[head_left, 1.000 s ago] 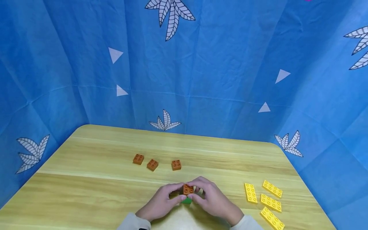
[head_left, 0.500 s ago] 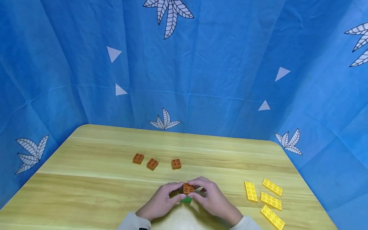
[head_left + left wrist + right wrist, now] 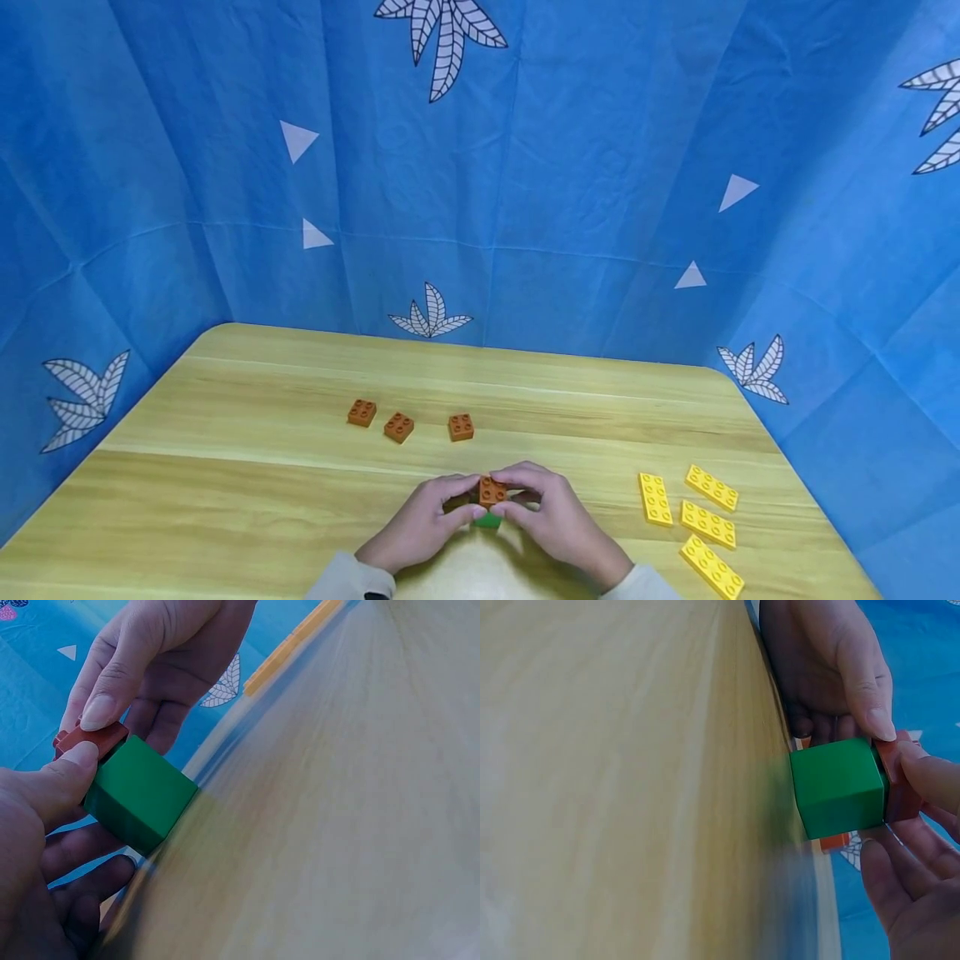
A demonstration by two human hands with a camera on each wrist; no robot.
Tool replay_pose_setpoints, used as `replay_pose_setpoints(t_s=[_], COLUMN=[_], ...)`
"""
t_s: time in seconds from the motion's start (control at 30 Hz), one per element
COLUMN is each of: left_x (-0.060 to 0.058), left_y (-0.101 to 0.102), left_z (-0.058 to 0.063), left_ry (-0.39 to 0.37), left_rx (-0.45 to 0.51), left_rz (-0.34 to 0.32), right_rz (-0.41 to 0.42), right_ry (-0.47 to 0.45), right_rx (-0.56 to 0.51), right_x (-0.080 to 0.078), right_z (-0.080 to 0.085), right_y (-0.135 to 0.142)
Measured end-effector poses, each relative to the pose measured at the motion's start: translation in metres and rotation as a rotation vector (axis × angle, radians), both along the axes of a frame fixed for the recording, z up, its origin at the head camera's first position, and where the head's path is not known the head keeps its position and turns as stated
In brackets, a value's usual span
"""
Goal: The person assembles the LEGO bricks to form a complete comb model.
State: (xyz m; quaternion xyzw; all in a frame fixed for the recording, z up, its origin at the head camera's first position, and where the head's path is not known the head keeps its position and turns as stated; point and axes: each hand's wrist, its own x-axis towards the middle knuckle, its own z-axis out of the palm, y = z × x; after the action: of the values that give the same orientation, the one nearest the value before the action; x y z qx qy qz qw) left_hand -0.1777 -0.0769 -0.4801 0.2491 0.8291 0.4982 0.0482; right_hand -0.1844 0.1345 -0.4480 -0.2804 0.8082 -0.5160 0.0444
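Observation:
A brown four-stud toy brick [image 3: 492, 492] sits on top of a green block [image 3: 488, 521] that stands on the table near its front. My left hand [image 3: 420, 523] pinches the brown brick from the left, and my right hand [image 3: 553, 518] pinches it from the right. In the left wrist view the green block [image 3: 142, 791] shows a plain smooth side below the thumbs. A thin dark gap runs between the brown brick [image 3: 904, 796] and the green block [image 3: 838, 787] in the right wrist view. Whether the two are fully pressed together I cannot tell.
Three loose brown bricks [image 3: 398, 427] lie beyond my hands, toward the table's middle. Several flat yellow eight-stud bricks [image 3: 708, 523] lie to the right. A blue patterned cloth [image 3: 570, 167] hangs around the wooden table [image 3: 225, 400].
Both hands keep their hold on the brown brick and hardly move. The whole head view has shifted very slightly; the loose bricks stay where they were.

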Motion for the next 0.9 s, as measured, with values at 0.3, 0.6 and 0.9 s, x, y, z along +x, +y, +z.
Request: replay_pose_setpoints(t_s=[0.3,0.6,0.9], left_x=[-0.0009,-0.002,-0.0026], left_y=[-0.0001,0.0,-0.0004], left_z=[0.0006,-0.0019,0.0009], left_ry=[0.011,0.025,0.016], left_rx=[0.005,0.018,-0.017], left_rz=[-0.002,-0.018,-0.013], right_rz=[-0.009,-0.015,0.014], right_ry=[-0.025,-0.068,-0.114], right_rx=[-0.012,-0.025,-0.075], right_x=[0.0005,0.0004,-0.0016], right_z=[0.0028,0.0012,-0.0028], right_y=[-0.0012,-0.0018,-0.0013])
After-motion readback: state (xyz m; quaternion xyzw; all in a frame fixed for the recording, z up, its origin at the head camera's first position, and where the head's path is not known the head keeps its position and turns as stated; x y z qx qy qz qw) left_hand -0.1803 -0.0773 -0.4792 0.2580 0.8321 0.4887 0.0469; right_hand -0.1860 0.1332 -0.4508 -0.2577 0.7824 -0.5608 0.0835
